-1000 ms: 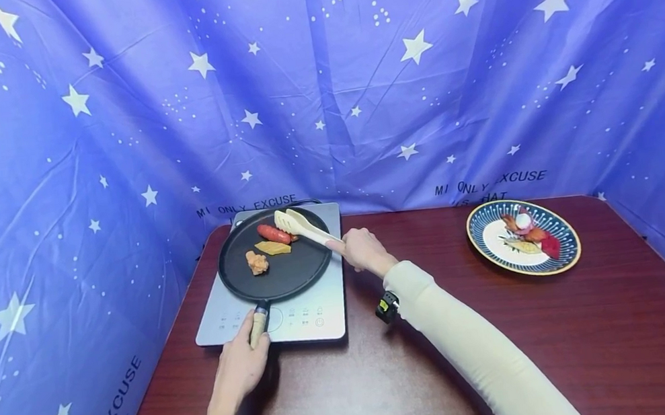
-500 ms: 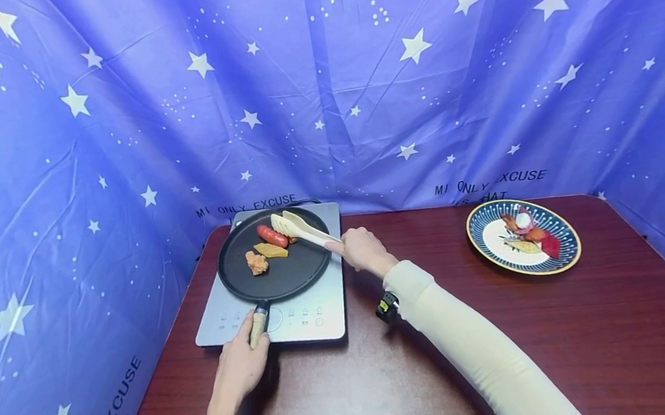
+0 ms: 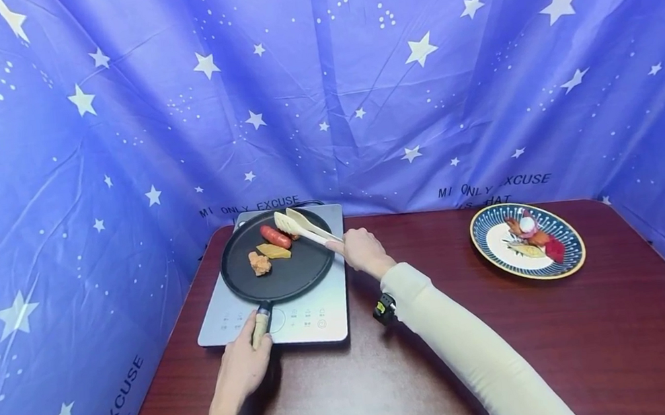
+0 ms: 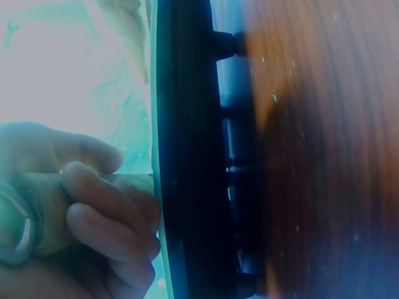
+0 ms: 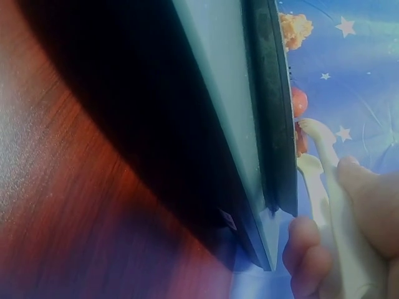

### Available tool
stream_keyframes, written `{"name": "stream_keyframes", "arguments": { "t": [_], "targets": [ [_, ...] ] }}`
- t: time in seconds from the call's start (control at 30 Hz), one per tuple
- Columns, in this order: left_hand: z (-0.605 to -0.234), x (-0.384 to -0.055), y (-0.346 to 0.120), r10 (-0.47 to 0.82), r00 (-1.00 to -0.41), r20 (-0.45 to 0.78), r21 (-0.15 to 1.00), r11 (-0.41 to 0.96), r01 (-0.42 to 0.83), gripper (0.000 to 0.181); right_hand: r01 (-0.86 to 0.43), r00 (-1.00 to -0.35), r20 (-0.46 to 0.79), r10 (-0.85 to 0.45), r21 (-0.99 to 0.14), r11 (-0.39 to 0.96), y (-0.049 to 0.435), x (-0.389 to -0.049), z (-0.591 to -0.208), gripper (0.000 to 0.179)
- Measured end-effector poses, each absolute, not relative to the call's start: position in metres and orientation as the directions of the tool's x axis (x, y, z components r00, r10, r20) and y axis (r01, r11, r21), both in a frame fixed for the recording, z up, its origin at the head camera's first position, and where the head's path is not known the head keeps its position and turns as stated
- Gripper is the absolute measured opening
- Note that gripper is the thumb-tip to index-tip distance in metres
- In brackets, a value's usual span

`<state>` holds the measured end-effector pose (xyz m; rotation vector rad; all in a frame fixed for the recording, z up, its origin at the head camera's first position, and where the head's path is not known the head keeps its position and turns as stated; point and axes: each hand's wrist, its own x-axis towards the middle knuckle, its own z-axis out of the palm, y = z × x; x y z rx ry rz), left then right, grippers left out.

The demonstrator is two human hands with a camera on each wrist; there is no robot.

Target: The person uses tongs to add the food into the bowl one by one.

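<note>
My left hand (image 3: pixel 242 366) grips the beige handle (image 3: pixel 262 324) of a round black flat pan (image 3: pixel 280 286); in the left wrist view its fingers (image 4: pixel 109 212) curl round that handle. With my right hand (image 3: pixel 365 250) I hold cream-coloured food tongs (image 3: pixel 313 231), slotted head over the pan's far right part. In the right wrist view, a reddish-brown piece of food (image 5: pixel 302 142) shows between the tips of the tongs, partly hidden. Beside them lies a red sausage (image 3: pixel 275 236). A yellow flat piece (image 3: pixel 275 251) and a golden fried chunk (image 3: pixel 260 263) lie nearer the pan's middle.
The pan is on a silver induction cooker (image 3: pixel 315 331) at the left of the dark red wooden table (image 3: pixel 505 345). A blue-patterned plate (image 3: pixel 493 258) with several food pieces stands at the right. Blue star-printed curtains (image 3: pixel 357 96) hang behind and at both sides.
The sausage has turned slightly in the pan, beside the tongs. The tongs have shifted only a little, and the left hand keeps its grip on the handle. The head view has moved slightly.
</note>
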<state>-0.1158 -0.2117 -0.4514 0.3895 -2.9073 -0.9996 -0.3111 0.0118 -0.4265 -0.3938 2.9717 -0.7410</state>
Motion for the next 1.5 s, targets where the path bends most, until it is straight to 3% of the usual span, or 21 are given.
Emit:
{"name": "stream_keyframes", "arguments": {
  "t": [0.27, 0.8, 1.17, 1.5],
  "targets": [
    [-0.452, -0.118, -0.211, -0.246, -0.969, -0.037, 0.603, 0.768, -0.218, 0.059, -0.273, -0.961, 0.068, -0.269, -0.403, 0.873, 0.013, -0.310, -0.425, 0.055],
    [-0.455, -0.118, -0.211, -0.254, -0.967, -0.037, 0.593, 0.773, -0.226, 0.059, -0.326, -0.945, 0.139, -0.295, -0.408, 0.853, 0.030, -0.295, -0.402, 0.049],
    [-0.454, -0.116, -0.214, -0.264, -0.964, -0.036, 0.589, 0.774, -0.234, 0.059, -0.333, -0.941, 0.191, -0.278, -0.387, 0.860, 0.092, -0.273, -0.377, 0.048],
    [-0.452, -0.114, -0.211, -0.250, -0.968, -0.038, 0.595, 0.773, -0.223, 0.059, -0.317, -0.940, 0.253, -0.228, -0.404, 0.858, 0.169, -0.257, -0.382, 0.047]
  ]
}}
